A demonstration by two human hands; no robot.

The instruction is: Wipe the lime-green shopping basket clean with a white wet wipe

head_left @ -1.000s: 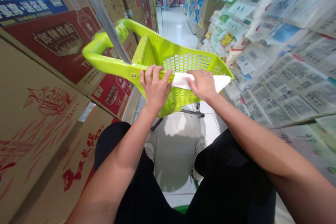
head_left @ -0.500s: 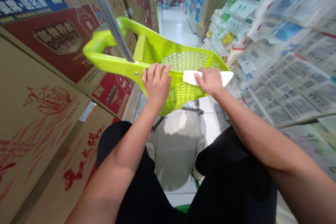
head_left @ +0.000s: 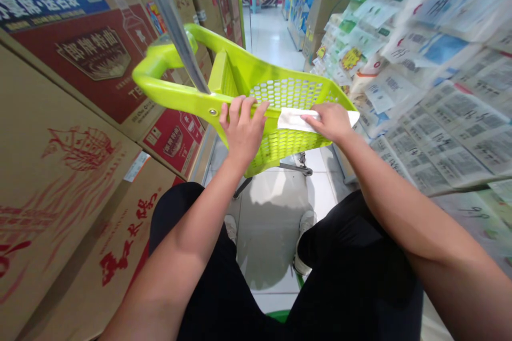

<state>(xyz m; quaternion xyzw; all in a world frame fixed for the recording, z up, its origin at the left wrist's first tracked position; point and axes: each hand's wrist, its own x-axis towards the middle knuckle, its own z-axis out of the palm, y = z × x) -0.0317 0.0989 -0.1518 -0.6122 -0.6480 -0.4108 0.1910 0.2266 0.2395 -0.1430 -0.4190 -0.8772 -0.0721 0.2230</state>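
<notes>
Stacked cardboard boxes [head_left: 60, 117] fill the left of the frame. At centre sits a tilted lime-green basket [head_left: 280, 90]. The left hand [head_left: 242, 136] curls its fingers over the near rim, gripping it. Just right of centre, the right hand [head_left: 330, 122] lies flat with fingers extended, pressing a white cloth [head_left: 292, 118] onto that same rim.

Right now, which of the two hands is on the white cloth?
The right hand, resting on the white cloth on the green basket's near rim. The left hand curls over bare rim beside it.
</notes>
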